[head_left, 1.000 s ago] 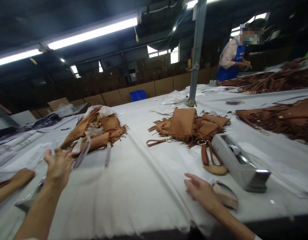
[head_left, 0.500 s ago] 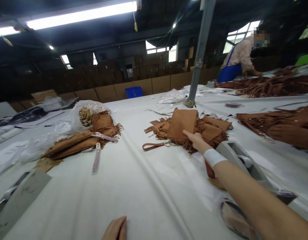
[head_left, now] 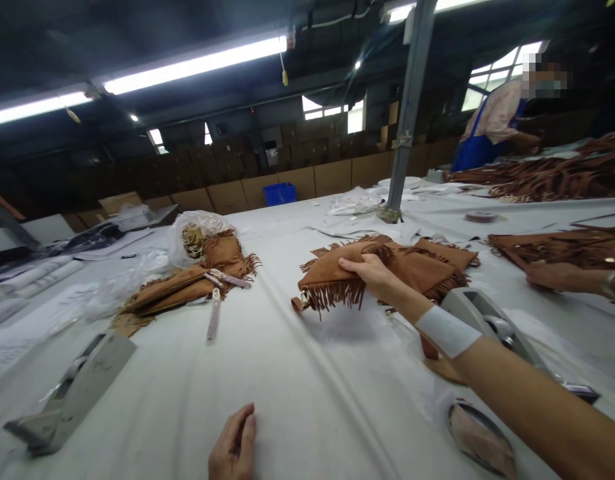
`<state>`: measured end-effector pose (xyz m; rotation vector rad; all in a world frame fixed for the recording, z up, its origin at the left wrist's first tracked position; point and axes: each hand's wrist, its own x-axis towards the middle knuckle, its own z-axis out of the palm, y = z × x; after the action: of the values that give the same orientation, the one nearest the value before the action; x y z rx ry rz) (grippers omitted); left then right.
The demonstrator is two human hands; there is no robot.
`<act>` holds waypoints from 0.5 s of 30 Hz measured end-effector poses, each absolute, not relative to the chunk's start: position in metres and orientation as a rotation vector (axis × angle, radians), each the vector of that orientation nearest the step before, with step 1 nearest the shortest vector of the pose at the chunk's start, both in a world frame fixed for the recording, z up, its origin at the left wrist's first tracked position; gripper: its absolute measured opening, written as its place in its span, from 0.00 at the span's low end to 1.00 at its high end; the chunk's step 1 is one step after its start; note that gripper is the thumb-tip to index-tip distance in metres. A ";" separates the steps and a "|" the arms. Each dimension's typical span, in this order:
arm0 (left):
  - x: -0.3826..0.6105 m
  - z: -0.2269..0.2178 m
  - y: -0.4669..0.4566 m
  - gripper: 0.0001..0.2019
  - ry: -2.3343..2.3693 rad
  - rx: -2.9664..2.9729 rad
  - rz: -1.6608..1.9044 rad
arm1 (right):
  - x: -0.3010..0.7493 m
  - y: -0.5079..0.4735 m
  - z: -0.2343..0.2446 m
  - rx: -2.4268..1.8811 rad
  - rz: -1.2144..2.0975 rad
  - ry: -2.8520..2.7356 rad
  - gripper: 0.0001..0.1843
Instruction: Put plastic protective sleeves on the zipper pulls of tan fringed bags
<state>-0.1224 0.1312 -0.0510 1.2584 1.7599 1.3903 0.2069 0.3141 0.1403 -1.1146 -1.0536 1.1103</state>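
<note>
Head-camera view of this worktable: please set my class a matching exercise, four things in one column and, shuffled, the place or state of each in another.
Things:
1. right hand
2. left hand
3. blue crate
4. clear plastic bag

Places or states:
A. resting on the white table cover, holding nothing
B. beyond the table, before cardboard cartons
C. holding a tan fringed suede bag
D. bunched against a pile of fringed suede pieces

Pairs: 1-C, 2-A, 3-B, 4-D
</note>
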 end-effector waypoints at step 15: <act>-0.101 0.054 0.111 0.44 0.471 0.744 1.015 | 0.112 0.186 0.168 -0.591 1.490 -1.141 0.16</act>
<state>-0.1013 0.1109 0.0536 0.7442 0.4705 1.0148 0.1118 0.1864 0.1685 -0.5915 -1.1413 1.4897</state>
